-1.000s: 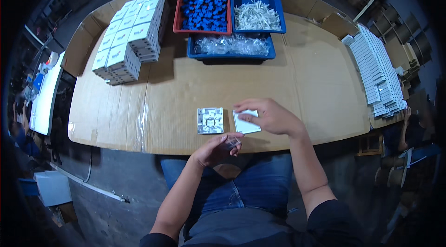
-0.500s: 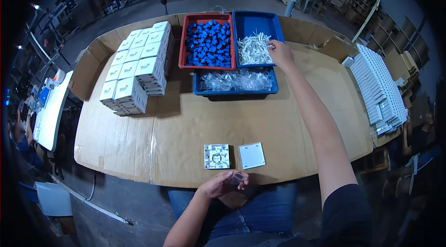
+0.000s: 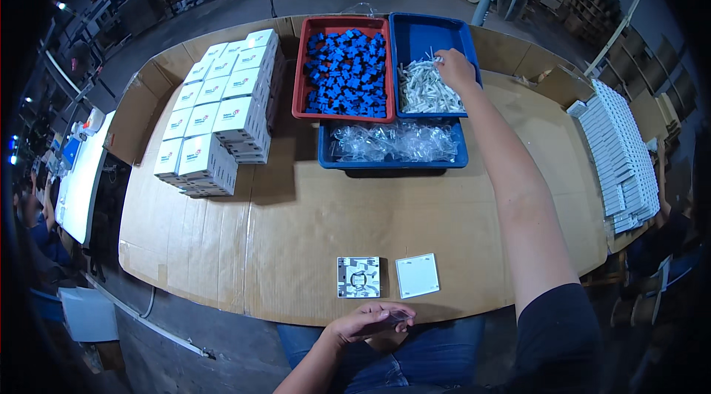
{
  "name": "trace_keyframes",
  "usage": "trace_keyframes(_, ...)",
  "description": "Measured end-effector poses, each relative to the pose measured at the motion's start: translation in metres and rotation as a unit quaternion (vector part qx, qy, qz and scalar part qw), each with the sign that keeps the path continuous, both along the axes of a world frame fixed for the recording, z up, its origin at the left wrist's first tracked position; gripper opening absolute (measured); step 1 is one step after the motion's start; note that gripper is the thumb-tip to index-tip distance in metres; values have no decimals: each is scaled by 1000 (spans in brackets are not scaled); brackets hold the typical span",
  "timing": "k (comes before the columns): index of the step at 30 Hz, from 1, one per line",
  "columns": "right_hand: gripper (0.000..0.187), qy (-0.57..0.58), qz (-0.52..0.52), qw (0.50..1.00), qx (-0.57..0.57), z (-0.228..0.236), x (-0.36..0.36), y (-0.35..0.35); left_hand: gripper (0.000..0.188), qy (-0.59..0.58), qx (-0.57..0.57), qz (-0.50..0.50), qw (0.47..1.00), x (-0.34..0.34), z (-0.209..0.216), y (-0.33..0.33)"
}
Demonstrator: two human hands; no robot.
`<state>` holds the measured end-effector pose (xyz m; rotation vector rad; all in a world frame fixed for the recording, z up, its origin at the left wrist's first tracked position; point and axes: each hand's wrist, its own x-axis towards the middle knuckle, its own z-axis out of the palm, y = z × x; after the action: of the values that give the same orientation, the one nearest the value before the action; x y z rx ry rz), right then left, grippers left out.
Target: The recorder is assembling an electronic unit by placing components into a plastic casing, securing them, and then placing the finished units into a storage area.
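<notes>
My left hand (image 3: 374, 322) is held palm up at the table's near edge, its fingers curled round a small clear plastic bag (image 3: 398, 316). My right hand (image 3: 457, 69) reaches far forward over the back blue bin (image 3: 426, 27). Its fingertips are pinched together on a small slim white part, above a heap of similar white parts (image 3: 424, 88); the fingers partly hide it. Just beyond my left hand lies a square box-like unit (image 3: 358, 277) with a grey-and-white patterned face. Beside it, on the right, is a flat white square plate (image 3: 418, 275).
A red bin (image 3: 344, 22) of small blue parts adjoins the back blue bin. In front, another blue bin (image 3: 392, 165) holds clear plastic bags. Stacked white boxes (image 3: 204, 119) stand left; rows of white pieces (image 3: 618, 161) stand right. Cardboard walls (image 3: 144, 116) edge the table.
My right hand has shifted slightly forward over the white parts, still pinched. My left hand keeps the clear bag. The whole view has shifted a little, moving the table's contents rightward.
</notes>
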<state>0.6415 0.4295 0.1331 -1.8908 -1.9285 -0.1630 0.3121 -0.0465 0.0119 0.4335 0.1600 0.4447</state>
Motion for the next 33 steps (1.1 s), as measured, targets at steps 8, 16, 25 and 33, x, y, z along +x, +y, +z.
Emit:
trace_keyframes(8, 19, 98, -5, 993, 61, 9, -4, -8, 62, 5, 3, -9, 1000, 1, 0, 1)
trace_keyframes(16, 22, 643, 193, 741, 5, 48, -15, -123, 64, 1, 39, 13, 999, 1, -2, -9)
trace_keyframes(25, 15, 626, 160, 760, -73, 24, -46, -320, 70, -11, 1, 53, 999, 5, -12, -8)
trace_keyframes(33, 14, 565, 193, 765, -242, -30, -96, -454, 67, 42, -43, 95, 994, 3, -6, -7)
